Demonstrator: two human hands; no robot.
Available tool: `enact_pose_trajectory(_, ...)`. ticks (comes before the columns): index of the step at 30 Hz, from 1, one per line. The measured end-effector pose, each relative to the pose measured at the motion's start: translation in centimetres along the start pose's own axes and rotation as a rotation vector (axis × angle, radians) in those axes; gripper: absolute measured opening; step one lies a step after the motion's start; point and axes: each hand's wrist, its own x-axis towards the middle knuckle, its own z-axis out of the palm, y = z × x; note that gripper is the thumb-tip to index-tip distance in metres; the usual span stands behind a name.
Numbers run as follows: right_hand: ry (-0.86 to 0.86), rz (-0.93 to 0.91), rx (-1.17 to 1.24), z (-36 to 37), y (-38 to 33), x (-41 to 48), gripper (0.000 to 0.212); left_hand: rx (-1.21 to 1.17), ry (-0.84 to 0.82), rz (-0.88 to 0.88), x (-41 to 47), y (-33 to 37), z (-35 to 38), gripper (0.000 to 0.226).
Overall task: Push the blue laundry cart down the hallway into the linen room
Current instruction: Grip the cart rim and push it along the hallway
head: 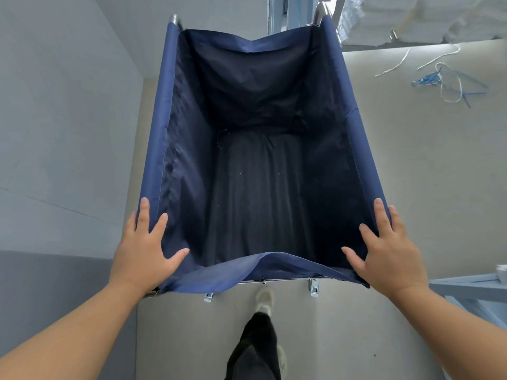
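The left hand (142, 250) and right hand (386, 253) press flat on the cart (162, 119), whose hollow lies between the fingers (144, 212); these are straight, spread, curled round nothing.

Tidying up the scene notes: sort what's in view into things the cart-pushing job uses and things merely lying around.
In use: blue laundry cart; left hand and right hand, flat on its near corners.
Lying about: loose straps; white bundles; grey-blue frame.

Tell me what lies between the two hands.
In the head view, only the sagging near fabric edge of the blue cart spans between the left hand and right hand.
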Motion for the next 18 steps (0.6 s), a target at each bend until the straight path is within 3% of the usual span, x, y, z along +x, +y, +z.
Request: enact_pose_trajectory(18, -0.03, -0.02, 0.023, -0.3, 3.1, 10.4, 0.049, -0.009, -0.029, -0.04, 9.1, 2.9, -0.8, 0.089)
